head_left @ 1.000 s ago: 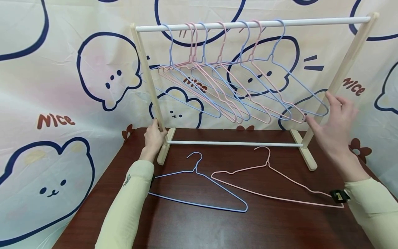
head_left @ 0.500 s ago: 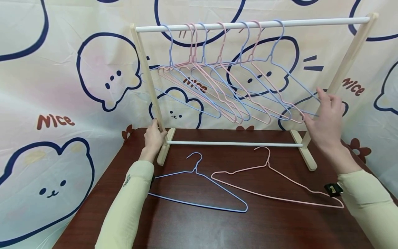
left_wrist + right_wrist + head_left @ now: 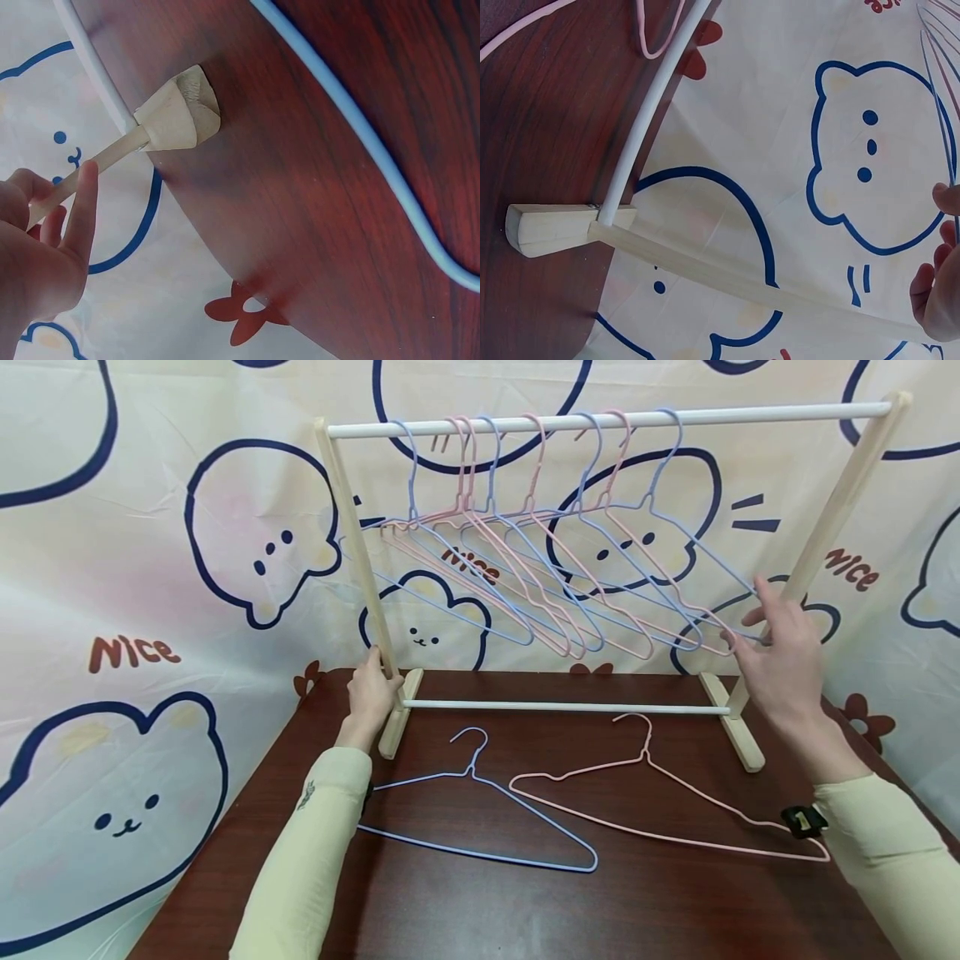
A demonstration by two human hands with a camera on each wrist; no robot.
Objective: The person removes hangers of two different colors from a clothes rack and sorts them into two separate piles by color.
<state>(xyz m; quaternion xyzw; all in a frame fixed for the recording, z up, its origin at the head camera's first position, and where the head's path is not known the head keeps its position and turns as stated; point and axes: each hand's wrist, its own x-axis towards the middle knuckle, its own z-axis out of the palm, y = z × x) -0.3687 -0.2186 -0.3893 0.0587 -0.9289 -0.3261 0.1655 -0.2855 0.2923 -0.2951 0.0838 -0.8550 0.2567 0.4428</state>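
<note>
A wooden rack with a white top rail (image 3: 757, 415) stands on the table, several pink and blue clothes hangers on it. My left hand (image 3: 371, 693) grips the rack's left post (image 3: 358, 543) low down; in the left wrist view that hand (image 3: 52, 240) has one finger lying along the post (image 3: 112, 154). At the right, my right hand (image 3: 783, 660) holds the lower outer end of the rightmost blue clothes hanger (image 3: 705, 547), covering its corner. Only part of the right hand (image 3: 937, 277) shows in the right wrist view, its fingers curled by the thin blue wire.
A blue hanger (image 3: 480, 858) and a pink hanger (image 3: 675, 837) lie flat on the dark wooden table (image 3: 480, 918). A white lower bar (image 3: 562, 705) joins the rack's feet. A printed bear cloth (image 3: 135, 610) hangs behind.
My right hand has come left from beside the right post onto the rightmost blue hanger's end. That hanger's hook has slid slightly left along the rail. The left hand has stayed put.
</note>
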